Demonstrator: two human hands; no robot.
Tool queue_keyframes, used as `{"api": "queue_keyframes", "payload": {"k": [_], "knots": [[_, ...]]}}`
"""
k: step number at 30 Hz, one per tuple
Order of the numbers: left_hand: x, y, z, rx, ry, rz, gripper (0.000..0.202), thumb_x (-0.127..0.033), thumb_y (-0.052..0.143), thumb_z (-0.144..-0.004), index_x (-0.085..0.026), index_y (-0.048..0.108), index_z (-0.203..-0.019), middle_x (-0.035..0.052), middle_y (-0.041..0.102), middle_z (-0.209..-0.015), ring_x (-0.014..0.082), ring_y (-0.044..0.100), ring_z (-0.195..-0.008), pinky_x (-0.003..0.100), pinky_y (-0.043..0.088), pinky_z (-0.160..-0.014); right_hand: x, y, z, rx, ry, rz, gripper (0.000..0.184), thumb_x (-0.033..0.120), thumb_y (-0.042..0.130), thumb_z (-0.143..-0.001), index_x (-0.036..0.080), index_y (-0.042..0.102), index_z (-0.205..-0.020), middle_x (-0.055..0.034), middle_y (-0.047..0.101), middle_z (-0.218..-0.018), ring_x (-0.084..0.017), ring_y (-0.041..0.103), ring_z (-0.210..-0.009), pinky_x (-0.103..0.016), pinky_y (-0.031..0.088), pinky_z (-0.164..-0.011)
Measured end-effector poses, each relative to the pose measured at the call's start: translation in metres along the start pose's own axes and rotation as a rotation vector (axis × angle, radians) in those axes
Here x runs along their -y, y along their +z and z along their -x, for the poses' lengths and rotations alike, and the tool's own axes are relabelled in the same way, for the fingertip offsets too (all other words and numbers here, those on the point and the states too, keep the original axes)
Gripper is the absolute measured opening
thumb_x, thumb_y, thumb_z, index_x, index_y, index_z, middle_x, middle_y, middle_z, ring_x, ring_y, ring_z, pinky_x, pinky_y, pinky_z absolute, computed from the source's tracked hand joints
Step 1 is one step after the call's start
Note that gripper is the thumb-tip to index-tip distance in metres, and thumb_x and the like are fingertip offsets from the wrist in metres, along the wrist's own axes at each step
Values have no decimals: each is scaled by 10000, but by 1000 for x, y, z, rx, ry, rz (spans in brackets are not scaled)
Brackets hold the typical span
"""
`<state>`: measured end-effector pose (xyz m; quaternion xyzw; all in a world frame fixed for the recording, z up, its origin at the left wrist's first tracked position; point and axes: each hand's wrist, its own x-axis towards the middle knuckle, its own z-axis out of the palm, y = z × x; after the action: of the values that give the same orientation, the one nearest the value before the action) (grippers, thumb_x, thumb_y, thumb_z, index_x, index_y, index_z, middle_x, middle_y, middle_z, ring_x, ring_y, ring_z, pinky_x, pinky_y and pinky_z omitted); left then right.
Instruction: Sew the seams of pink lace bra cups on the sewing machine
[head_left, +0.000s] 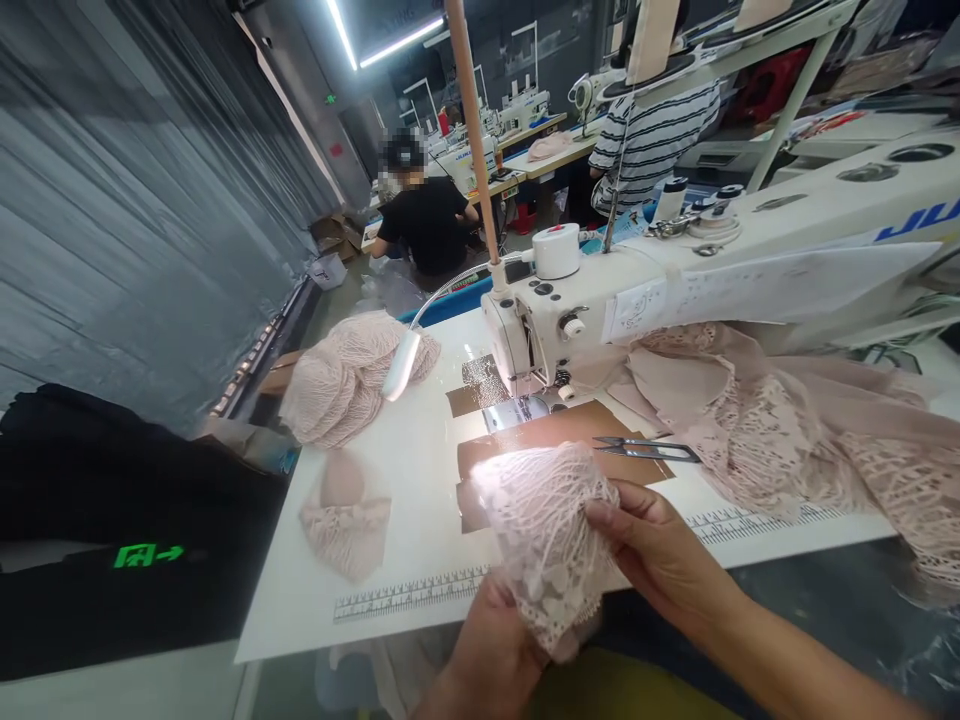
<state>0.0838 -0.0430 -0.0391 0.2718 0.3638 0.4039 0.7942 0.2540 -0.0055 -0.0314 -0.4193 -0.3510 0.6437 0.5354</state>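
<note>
Between my two hands, in front of the sewing machine (540,320), is a pale pink lace piece (551,540), curved like a cup. My right hand (649,535) pinches its right edge, thumb on top. Lower down, my left hand (499,635) grips the bottom left edge, its fingers partly hidden behind the lace. Thread snips (649,449) lie on a brown patch (517,440) of the table just beyond my right hand. The machine's needle area is above and behind the lace, lit by a small lamp (403,367).
A stack of pink lace pieces (337,385) sits at the table's left back, with a single lace piece (349,530) nearer. More pink lace fabric (757,410) is heaped on the right. A ruler strip (412,595) runs along the front edge. Two people (427,225) sit beyond the machine.
</note>
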Motion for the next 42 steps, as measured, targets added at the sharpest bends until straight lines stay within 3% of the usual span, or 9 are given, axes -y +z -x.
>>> {"api": "queue_keyframes", "payload": {"k": [2, 4, 6, 8, 10, 15, 26, 34, 42], "knots": [[-12, -17, 14, 214, -40, -192, 355, -295, 773, -683, -142, 574, -432, 16, 536, -454, 82, 483, -432, 213, 379, -470, 5, -7, -1, -1, 31, -67, 300, 444, 776, -650, 184, 660, -746, -24, 632, -684, -171, 578, -657, -306, 487, -658], [-32, -30, 28, 356, -35, -390, 334, -359, 738, -731, -148, 624, -499, 71, 620, -571, 144, 577, -547, 255, 437, -543, 10, -9, -1, 123, 66, 1, 272, 399, 777, -666, 183, 661, -782, -16, 630, -715, -160, 574, -673, -283, 474, -648], [-53, -35, 35, 226, 199, -558, 220, -379, 735, -727, -173, 717, -800, 106, 689, -837, 223, 632, -808, 325, 486, -749, 15, -5, 2, 337, 95, 159, 241, 378, 747, -708, 170, 645, -776, -5, 611, -716, -143, 554, -656, -256, 447, -615], [-66, -32, 34, 47, 366, -749, 549, -355, 821, -615, -197, 655, -1113, 114, 643, -1112, 296, 544, -1096, 385, 405, -972, 18, 4, 6, 536, 78, 312, 199, 349, 693, -765, 162, 626, -751, 6, 591, -707, -128, 527, -642, -237, 417, -599], [-69, -26, 26, 17, 329, -833, 730, -326, 848, -571, -197, 577, -1236, 111, 595, -1202, 313, 497, -1157, 388, 381, -1005, 18, 13, 8, 639, 21, 427, 175, 326, 646, -804, 162, 619, -750, 14, 581, -704, -122, 508, -647, -231, 398, -607], [-51, -20, 10, 115, 207, -763, 402, -313, 703, -747, -136, 626, -1100, 78, 637, -992, 201, 577, -847, 275, 466, -754, 8, 17, 5, 520, -87, 604, 314, 427, 556, -860, 166, 581, -686, 0, 559, -680, -130, 479, -624, -244, 364, -572], [-67, -19, 4, 21, 339, -1033, 240, -315, 617, -830, -138, 655, -989, 45, 646, -825, 154, 550, -717, 242, 423, -672, 3, 22, -9, 338, -96, 706, 313, 414, 531, -847, 185, 537, -633, 0, 560, -614, -139, 484, -583, -250, 362, -536], [-69, -16, -11, 31, 314, -935, 197, -296, 562, -866, -124, 619, -786, 8, 543, -680, 113, 469, -639, 217, 374, -616, 7, 18, -18, 366, -117, 785, 232, 330, 536, -833, 179, 590, -665, 6, 577, -602, -136, 503, -576, -243, 361, -534], [-66, -16, -21, 50, 230, -818, 283, -384, 575, -852, -129, 554, -729, -19, 442, -646, 99, 383, -620, 214, 322, -589, 24, 9, -32, 444, -84, 681, 252, 425, 574, -850, 183, 634, -878, -25, 628, -802, -158, 555, -732, -257, 423, -660]]}}
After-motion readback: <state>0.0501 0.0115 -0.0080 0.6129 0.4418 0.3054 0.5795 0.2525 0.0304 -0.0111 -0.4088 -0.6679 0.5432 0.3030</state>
